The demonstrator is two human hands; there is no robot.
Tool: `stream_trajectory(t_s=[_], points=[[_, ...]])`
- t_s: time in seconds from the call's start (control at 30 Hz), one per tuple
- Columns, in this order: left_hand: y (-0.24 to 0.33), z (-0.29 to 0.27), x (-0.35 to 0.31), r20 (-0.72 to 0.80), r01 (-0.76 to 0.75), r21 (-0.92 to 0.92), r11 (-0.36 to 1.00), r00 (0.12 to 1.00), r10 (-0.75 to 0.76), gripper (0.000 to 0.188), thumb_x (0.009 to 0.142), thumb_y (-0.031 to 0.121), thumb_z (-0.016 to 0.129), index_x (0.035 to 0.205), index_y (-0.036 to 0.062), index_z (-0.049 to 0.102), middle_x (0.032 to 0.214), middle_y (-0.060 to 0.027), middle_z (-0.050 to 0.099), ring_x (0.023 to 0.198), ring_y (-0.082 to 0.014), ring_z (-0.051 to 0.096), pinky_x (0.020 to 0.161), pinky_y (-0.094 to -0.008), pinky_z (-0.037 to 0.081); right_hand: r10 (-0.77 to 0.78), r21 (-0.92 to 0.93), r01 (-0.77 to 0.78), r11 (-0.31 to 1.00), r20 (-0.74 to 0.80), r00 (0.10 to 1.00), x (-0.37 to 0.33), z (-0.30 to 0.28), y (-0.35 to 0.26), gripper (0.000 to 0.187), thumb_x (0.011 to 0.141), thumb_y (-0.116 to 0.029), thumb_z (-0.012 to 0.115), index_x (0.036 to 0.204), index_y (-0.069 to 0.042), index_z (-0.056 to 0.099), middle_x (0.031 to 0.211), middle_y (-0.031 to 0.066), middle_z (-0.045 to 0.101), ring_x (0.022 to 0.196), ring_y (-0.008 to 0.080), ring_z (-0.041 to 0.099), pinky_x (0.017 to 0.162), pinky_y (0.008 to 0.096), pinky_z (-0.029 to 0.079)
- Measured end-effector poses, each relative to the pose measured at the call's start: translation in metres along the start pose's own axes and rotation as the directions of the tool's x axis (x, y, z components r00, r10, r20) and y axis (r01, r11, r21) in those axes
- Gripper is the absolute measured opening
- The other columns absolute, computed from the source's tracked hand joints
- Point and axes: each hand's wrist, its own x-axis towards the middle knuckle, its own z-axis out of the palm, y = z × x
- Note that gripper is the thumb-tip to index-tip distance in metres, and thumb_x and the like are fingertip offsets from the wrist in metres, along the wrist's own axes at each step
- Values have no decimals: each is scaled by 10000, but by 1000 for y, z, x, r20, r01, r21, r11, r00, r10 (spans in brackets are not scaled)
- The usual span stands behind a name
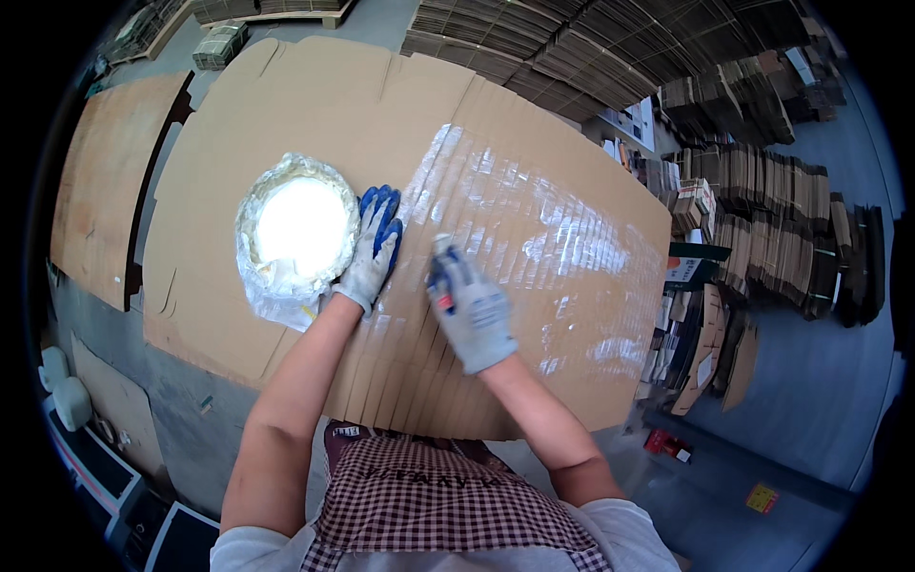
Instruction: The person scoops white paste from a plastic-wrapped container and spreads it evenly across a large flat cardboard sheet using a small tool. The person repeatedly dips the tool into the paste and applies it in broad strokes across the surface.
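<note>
A round basin of white paste (303, 227), its rim wrapped in crumpled, paste-crusted plastic, stands on a large brown cardboard sheet (286, 105). Right beside it, my left hand (374, 253), in a white and blue work glove, lies with fingers stretched over the cardboard. To its right are overlapping cardboard strips (400, 372), streaked with shiny white paste. Over these strips is my right hand (472, 305), gloved the same way and smeared by motion. Its fingers are bent round something with a pale tip; the hand and blur hide what it is.
Tied stacks of flat cardboard (543, 43) stand beyond the work surface, with more bundles (762, 181) along the right. A wooden board (114, 181) lies at the left. White jugs (69, 400) sit at the lower left, and a small red object (667, 444) at the lower right.
</note>
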Motion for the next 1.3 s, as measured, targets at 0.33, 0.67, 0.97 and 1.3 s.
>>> stream_trajectory(t_s=[0.33, 0.67, 0.97, 1.3], points=[[-5, 2, 0, -29, -16, -5, 1000, 999, 16, 418, 894, 253, 302, 1248, 53, 398, 1323, -123, 343, 1268, -266, 232, 1060, -376, 90, -9, -177, 16, 984, 40, 999, 24, 6, 3, 447, 707, -181, 589, 1121, -69, 464, 1162, 123, 475, 1004, 266, 508, 802, 357, 446], [-3, 0, -1, -23, -11, 8, 1000, 1000, 11, 421, 902, 262, 281, 1259, 68, 390, 1334, -121, 328, 1272, -258, 223, 1063, -375, 66, 395, -232, -391, 891, -28, 918, 32, -20, 81, 327, 764, -167, 510, 1068, -51, 475, 1029, 140, 523, 826, 301, 566, 692, 403, 462], [0, -1, 0, 5, -17, 62, 998, 1000, 17, 422, 898, 260, 301, 1268, 75, 385, 1346, -102, 314, 1277, -259, 208, 1063, -377, 69, 162, -142, -182, 973, -138, 977, 3, -10, 87, 301, 758, -179, 546, 1037, -74, 501, 1006, 142, 536, 876, 307, 542, 759, 391, 446], [-1, -1, 0, 28, -31, 77, 997, 999, 29, 440, 887, 270, 324, 1274, 67, 375, 1346, -107, 312, 1287, -275, 180, 1064, -398, 56, 275, -115, -294, 949, -160, 948, 25, -21, 122, 230, 772, -183, 499, 980, -87, 515, 978, 145, 565, 848, 321, 559, 745, 419, 441]])
